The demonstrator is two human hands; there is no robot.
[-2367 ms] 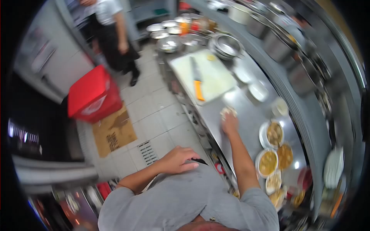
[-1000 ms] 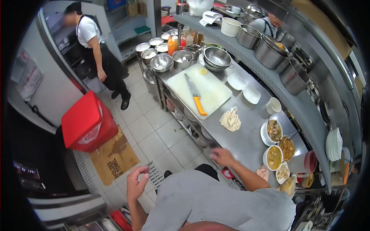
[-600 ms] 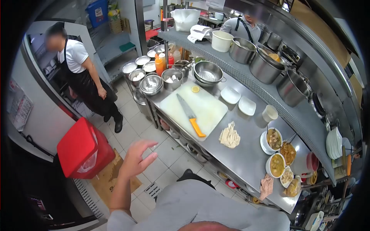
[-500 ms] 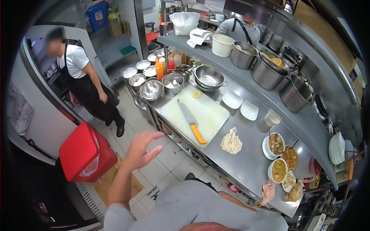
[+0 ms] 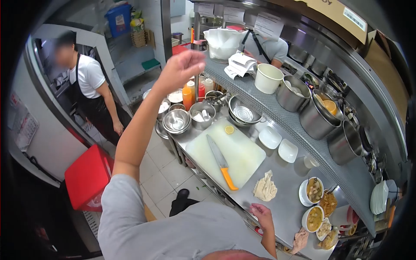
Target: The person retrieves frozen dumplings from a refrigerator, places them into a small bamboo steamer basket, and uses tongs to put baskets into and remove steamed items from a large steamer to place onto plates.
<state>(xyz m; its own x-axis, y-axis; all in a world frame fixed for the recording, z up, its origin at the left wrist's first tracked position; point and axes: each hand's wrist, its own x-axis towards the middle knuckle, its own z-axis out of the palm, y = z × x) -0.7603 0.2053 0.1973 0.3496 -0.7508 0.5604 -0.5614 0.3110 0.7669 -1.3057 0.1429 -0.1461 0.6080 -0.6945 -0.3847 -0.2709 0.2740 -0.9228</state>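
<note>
The left hand (image 5: pixel 184 68) hides whatever lies directly behind it; its forearm partly covers steel bowls (image 5: pixel 164 105). Paper slips (image 5: pixel 269 27), their print too small to read, conceal the head of one co-worker (image 5: pixel 276 48). Another co-worker's head (image 5: pixel 64 50) is blurred. The top edge crops a cardboard box (image 5: pixel 340 15); a sleeve (image 5: pixel 123 201) overlaps the red bin (image 5: pixel 86 175).

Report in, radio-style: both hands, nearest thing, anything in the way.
Left hand up, looks empty. Right hand looks empty, near crumpled cloth but apart. Cloth on steel table; nothing visible between.
</note>
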